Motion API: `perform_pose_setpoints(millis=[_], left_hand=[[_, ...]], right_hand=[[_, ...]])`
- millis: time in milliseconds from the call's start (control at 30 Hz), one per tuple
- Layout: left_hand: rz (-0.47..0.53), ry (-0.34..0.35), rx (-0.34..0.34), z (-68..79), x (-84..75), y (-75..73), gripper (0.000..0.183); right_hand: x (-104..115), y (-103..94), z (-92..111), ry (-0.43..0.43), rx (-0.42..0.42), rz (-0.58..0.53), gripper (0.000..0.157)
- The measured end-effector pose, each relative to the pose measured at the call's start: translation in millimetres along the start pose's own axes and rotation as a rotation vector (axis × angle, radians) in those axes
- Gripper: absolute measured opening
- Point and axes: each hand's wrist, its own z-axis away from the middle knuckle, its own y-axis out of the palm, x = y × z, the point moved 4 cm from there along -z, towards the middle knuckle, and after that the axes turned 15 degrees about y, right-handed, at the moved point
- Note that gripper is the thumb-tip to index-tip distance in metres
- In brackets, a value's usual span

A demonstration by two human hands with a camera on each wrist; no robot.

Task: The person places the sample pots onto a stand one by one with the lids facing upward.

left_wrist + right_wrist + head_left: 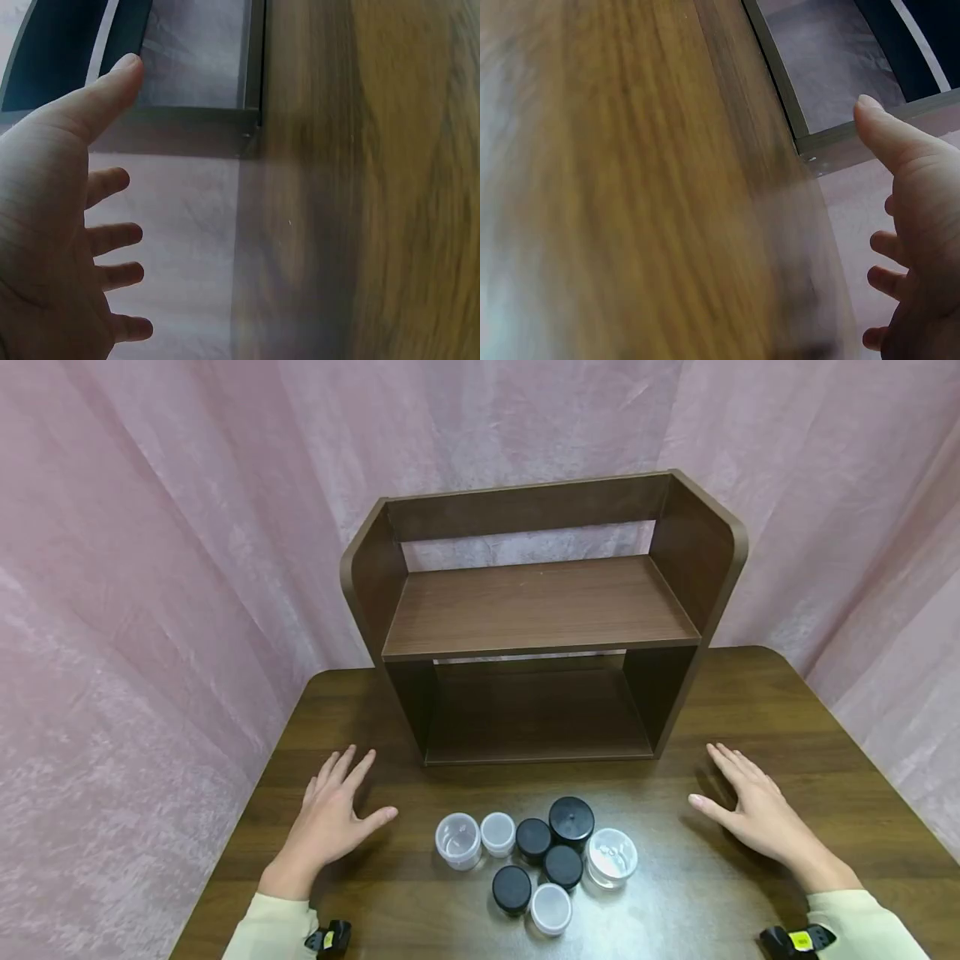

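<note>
- Head view: eight small jars stand in a loose cluster on the counter (390, 902), between the two hands and in front of the shelf (540, 606).
- Four have black lids (572, 818) and four have pale or see-through tops (551, 906); several touch or nearly touch, and nearer jars partly cover those behind.
- The left hand (327, 820) is well open, fingers straight and spread, thumb pointing towards the jars, holding nothing. Two pale-topped jars stand between it and the black-lidded ones.
- The right hand (761, 818) is open as well, fingers straight and close together, thumb apart, holding nothing. The widest clear jar stands on its side of the cluster.
- The two-level brown shelf rises behind the jars, near the counter's far edge; a pink curtain (150, 568) hangs behind it and down both sides.
- Pale sleeves (273, 931) reach both wrists, each with a black strap (330, 937).
- Left wrist view: the thumb overlaps the shelf's corner, four fingertips apart below it; wood grain fills the right.
- Right wrist view: the thumb tip overlaps the shelf's edge, fingers partly hidden behind the palm; blurred counter fills the left.
</note>
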Motion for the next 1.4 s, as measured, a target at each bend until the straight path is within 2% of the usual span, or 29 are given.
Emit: perform_pose_setpoints(millis=[167, 367, 533, 667, 767, 933, 1100, 1400], left_hand=[[0.030, 0.051, -0.025, -1.6, -10.4, 0.7, 0.093], [0.168, 0.132, -0.035, -6.4, -39.5, 2.4, 0.087], [0.281, 0.183, -0.001, -11.1, -65.4, 7.7, 0.084], [0.325, 0.211, 0.036, -15.9, -80.5, 15.7, 0.083], [0.355, 0.231, 0.066, -20.0, -88.5, 22.8, 0.081], [0.411, 0.242, 0.081, -21.0, -92.8, 33.0, 0.082], [0.449, 0.240, 0.105, -17.1, -92.0, 40.8, 0.086], [0.430, 0.295, 0.113, -15.0, -90.5, 49.9, 0.089]], right_hand=[[3.6, 7.5, -8.3, 0.017, 0.005, -0.056, 0.082], [10.7, 15.9, -22.6, 0.115, 0.003, -0.124, 0.076], [18.5, 27.0, -38.4, 0.194, 0.045, -0.277, 0.074], [21.8, 37.3, -51.0, 0.255, 0.084, -0.433, 0.077], [21.9, 41.8, -58.4, 0.315, 0.082, -0.504, 0.081], [24.8, 50.4, -67.0, 0.400, 0.086, -0.598, 0.090], [25.3, 59.6, -67.5, 0.423, 0.060, -0.684, 0.079], [24.6, 57.8, -65.5, 0.415, -0.016, -0.666, 0.068]])
